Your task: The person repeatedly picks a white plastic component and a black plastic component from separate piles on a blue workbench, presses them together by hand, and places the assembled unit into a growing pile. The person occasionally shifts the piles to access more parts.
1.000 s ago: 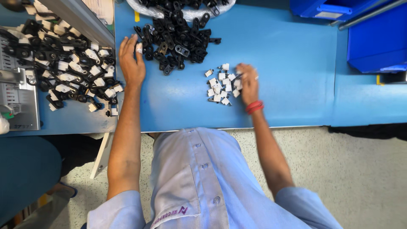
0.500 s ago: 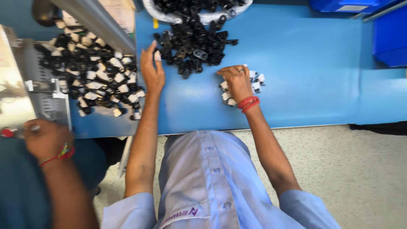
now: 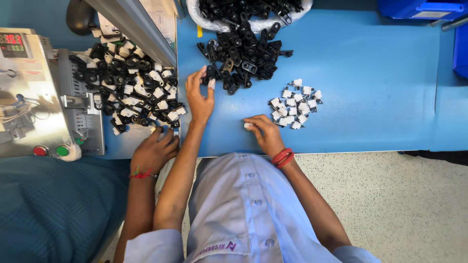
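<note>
We look down on a blue tabletop (image 3: 370,92). Our left hand (image 3: 200,97) lies palm down beside the loose pile of black plastic parts (image 3: 243,56), its fingers (image 3: 210,84) pinched around a small white piece with a black part right at the fingertips; we can't tell if the black part is lifted off the pile. Our right hand (image 3: 263,134) sits near the tabletop's front edge, fingers curled shut on one small white clip (image 3: 248,126) that pokes out at the thumb side. The heap of white clips (image 3: 296,103) lies just to the right of that hand, apart from it, and well clear of the black pile.

A clear bag of more black parts (image 3: 243,9) sits at the far edge, touching the top of the black pile. Left of a grey slanted rail (image 3: 139,27), a mixed heap of black-and-white assembled parts (image 3: 129,90) covers a lower surface. Another person's hand (image 3: 153,151), with a red thread on its wrist, rests at the near edge of that heap, fingers spread flat. Further left stands a grey machine (image 3: 29,92) with a red button (image 3: 40,150) and a green button (image 3: 62,150). Blue bins (image 3: 424,9) sit at the far right corner. We wear a pale blue shirt (image 3: 239,209) and red bangles (image 3: 282,157) on the right wrist.
</note>
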